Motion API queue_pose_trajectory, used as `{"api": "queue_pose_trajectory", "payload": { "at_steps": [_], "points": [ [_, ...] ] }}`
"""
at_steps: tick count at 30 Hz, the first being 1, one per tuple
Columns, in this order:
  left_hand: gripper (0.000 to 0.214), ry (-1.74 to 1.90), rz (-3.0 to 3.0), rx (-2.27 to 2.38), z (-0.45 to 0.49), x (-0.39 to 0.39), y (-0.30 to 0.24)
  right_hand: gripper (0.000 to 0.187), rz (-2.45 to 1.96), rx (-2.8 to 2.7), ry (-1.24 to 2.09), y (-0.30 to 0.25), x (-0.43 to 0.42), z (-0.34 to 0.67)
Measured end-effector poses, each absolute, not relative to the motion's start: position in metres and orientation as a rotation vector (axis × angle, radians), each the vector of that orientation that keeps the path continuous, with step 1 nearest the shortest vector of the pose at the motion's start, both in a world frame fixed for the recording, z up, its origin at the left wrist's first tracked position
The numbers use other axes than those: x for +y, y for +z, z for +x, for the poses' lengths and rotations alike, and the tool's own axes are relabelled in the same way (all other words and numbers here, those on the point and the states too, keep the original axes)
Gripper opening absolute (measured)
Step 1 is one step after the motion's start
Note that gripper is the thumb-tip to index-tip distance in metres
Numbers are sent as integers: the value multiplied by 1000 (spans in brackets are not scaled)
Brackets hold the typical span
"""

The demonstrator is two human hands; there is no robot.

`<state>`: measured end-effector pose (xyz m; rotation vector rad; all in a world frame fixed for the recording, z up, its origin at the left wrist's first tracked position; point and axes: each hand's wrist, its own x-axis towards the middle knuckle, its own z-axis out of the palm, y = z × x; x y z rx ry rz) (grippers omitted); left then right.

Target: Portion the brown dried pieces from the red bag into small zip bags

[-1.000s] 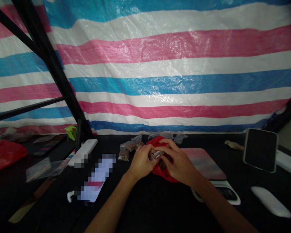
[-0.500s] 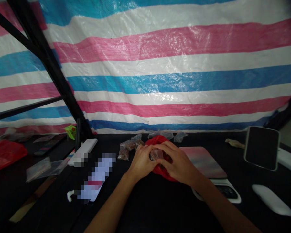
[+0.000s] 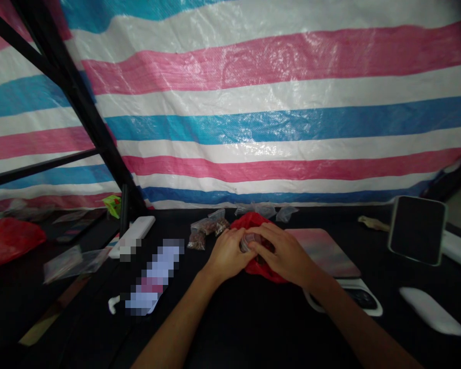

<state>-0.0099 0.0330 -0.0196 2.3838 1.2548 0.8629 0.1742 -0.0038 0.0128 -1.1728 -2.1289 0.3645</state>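
Note:
Both my hands meet over a red plastic bag (image 3: 249,219) that lies crumpled on the black table. Between them is a small clear plastic bag (image 3: 250,240), its mouth partly hidden by fingers. My left hand (image 3: 227,253) grips its left side, fingers curled. On the other side, the thumb and fingers of my right hand (image 3: 278,251) pinch it. Left of the red bag lie several small clear bags of brown bits (image 3: 198,238). More clear bags (image 3: 265,209), crumpled, are at the table's back.
A scale with a pinkish plate (image 3: 322,251) stands right of my hands, partly under my right forearm. Further right are a white oblong object (image 3: 432,310) and an upright dark-screened device (image 3: 418,230). To the left lie a lit phone (image 3: 169,266), a white bar (image 3: 138,230) and another red bag (image 3: 11,243).
The view has shifted slightly. My right fingers have closed in further over the small clear bag, covering more of it; both hands stay above the red bag.

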Motion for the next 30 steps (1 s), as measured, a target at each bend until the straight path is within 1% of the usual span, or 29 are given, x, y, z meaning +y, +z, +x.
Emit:
{"api": "queue_pose_trajectory", "payload": {
  "at_steps": [5,9,12,14,19,22,26,30],
  "points": [
    [14,963,2220,1313,-11,33,-19,31,-1044,-2058,329,13,-1,178],
    [16,1021,2020,1572,-14,36,-18,30,-1138,-2046,383,15,0,185],
    [24,992,1840,1743,-20,39,-16,28,-1272,-2165,395,13,0,188],
    [29,948,1815,1769,-25,40,-17,28,-1329,-2232,362,9,1,189],
    [33,922,1839,1587,-31,43,-21,37,-1382,-2278,355,3,2,189],
    [32,935,1762,1472,-27,46,-24,34,-1428,-2268,340,1,4,189],
    [26,1033,1589,1345,-18,49,-25,26,-1497,-2285,297,-1,6,187],
    [18,1167,1320,1201,-14,51,-21,35,-1493,-2277,251,-2,5,187]
  ]
}}
